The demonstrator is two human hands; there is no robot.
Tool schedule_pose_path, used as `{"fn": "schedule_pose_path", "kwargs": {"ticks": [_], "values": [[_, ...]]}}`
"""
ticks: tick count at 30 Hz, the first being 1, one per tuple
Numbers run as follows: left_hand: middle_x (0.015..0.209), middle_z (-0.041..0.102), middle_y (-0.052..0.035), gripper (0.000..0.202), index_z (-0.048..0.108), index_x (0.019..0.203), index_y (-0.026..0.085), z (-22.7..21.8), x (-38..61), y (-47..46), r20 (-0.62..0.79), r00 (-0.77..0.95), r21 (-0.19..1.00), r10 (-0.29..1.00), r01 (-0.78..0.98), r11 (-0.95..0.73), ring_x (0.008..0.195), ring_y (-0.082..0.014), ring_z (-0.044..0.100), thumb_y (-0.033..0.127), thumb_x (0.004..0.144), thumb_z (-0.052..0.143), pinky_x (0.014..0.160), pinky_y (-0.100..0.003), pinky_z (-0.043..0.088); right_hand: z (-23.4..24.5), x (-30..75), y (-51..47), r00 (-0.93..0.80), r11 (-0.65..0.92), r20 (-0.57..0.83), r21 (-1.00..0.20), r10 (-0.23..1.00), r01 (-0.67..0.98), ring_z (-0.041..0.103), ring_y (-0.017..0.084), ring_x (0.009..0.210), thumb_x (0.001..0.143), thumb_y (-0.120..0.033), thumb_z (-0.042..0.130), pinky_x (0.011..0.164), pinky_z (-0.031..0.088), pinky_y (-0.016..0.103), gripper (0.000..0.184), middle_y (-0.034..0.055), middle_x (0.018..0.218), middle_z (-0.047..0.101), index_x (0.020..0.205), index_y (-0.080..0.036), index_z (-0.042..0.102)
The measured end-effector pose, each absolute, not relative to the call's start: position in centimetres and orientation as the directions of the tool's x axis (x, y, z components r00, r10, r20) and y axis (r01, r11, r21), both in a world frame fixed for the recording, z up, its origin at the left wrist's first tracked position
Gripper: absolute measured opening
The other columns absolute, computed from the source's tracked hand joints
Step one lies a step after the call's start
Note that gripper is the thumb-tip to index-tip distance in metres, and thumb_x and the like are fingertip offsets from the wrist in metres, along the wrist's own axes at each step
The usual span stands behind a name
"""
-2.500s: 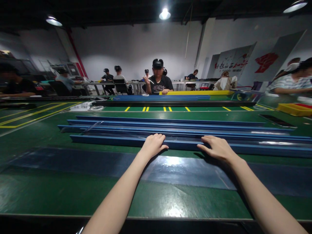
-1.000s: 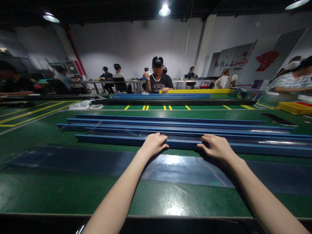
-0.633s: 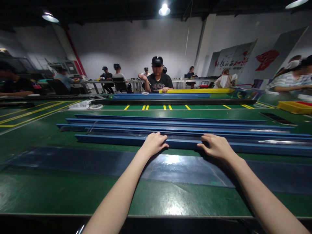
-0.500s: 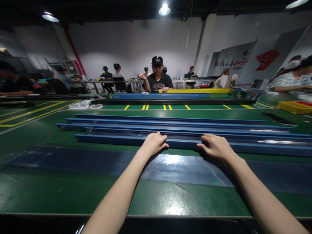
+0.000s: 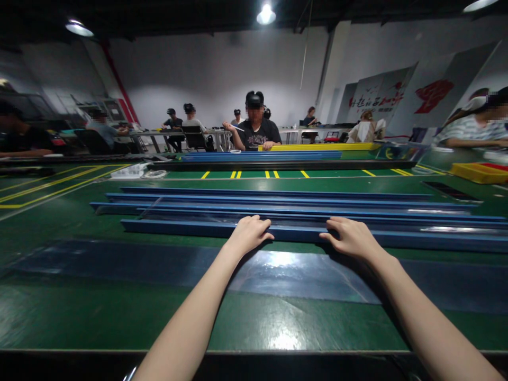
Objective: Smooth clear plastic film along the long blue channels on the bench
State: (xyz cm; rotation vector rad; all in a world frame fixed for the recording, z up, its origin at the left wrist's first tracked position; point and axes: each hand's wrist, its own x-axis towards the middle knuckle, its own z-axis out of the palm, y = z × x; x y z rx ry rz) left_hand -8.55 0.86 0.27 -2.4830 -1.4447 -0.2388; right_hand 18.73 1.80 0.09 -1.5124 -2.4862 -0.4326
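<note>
Left hand: the person's left hand (image 5: pixel 250 233) is closed over the front blue rail (image 5: pixel 178 228), knuckles up; its fingers bend over the top edge while the thumb points inward along the near face; the fingertips are hidden behind the wall.
Right hand: the right hand (image 5: pixel 349 235) is clasped on the same rail farther right, its thumb at the near face and its fingers over the edge; the two hands stand apart, a bare length of blue between them.
Front blue rail: it lies lengthwise across the green table (image 5: pixel 286 330), its left end well beyond the left hand, its right end running to the edge of the view.
Rear blue rails: more blue rails (image 5: pixel 278 194) lie roughly parallel just behind; glossy transparent material shines between the walls at the right.
Clear strip: a wide transparent strip (image 5: pixel 278 272) lies flat on the near side of the front rail, under both forearms.
Table's far part: a dark phone (image 5: pixel 450 191) lies at the right, near a yellow tray (image 5: pixel 472 173); a long black bar (image 5: pixel 297 165) crosses behind the yellow floor-style marks (image 5: pixel 270 174).
Across the table: a co-worker (image 5: pixel 260 135) in a black cap holds a thin, pale stick, with the other hand at a yellow bar (image 5: pixel 325 147).
</note>
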Motion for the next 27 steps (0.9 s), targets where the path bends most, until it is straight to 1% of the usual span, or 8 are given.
{"fn": "schedule_pose_path", "kwargs": {"ticks": [6,12,19,27], "values": [[0.077,0.057,-0.0039,0.028,0.054,0.084,0.020,0.26,-8.59,0.85,0.269,0.483,-0.122,0.833,0.875,-0.468,0.075,-0.0174,0.056,0.047,0.079,0.048,0.063,-0.024,0.038,0.10,18.74,1.83,-0.463,0.438,0.314,0.149,0.829,0.886,0.055,0.018,0.072,0.081,-0.045,0.036,0.055,0.029,0.025,0.033,0.0053,0.077,0.060,0.069,-0.019,0.052],[0.078,0.056,-0.0022,0.029,0.049,0.093,0.021,-0.05,-8.85,0.92,0.281,0.482,-0.082,0.830,0.874,-0.479,0.073,-0.0164,0.056,0.047,0.079,0.048,0.061,-0.022,0.039,0.23,18.70,1.78,-0.459,0.435,0.304,0.146,0.835,0.889,0.056,0.018,0.072,0.081,-0.044,0.036,0.054,0.029,0.025,0.032,0.0049,0.078,0.060,0.070,-0.019,0.051],[0.079,0.058,-0.0030,0.030,0.049,0.089,0.021,-0.33,-8.90,1.21,0.272,0.464,-0.056,0.843,0.882,-0.467,0.075,-0.0182,0.057,0.050,0.079,0.046,0.060,-0.023,0.039,0.25,18.71,1.77,-0.455,0.430,0.304,0.151,0.837,0.890,0.056,0.018,0.072,0.081,-0.045,0.036,0.055,0.029,0.025,0.032,0.0053,0.078,0.060,0.070,-0.019,0.052],[0.082,0.061,-0.0036,0.029,0.049,0.088,0.021,-0.24,-8.79,1.12,0.274,0.452,-0.037,0.849,0.887,-0.460,0.078,-0.0189,0.058,0.048,0.078,0.049,0.062,-0.024,0.040,0.31,18.76,1.74,-0.458,0.431,0.303,0.154,0.836,0.889,0.056,0.019,0.072,0.081,-0.046,0.036,0.055,0.030,0.025,0.034,0.0055,0.077,0.061,0.070,-0.019,0.054]]}}
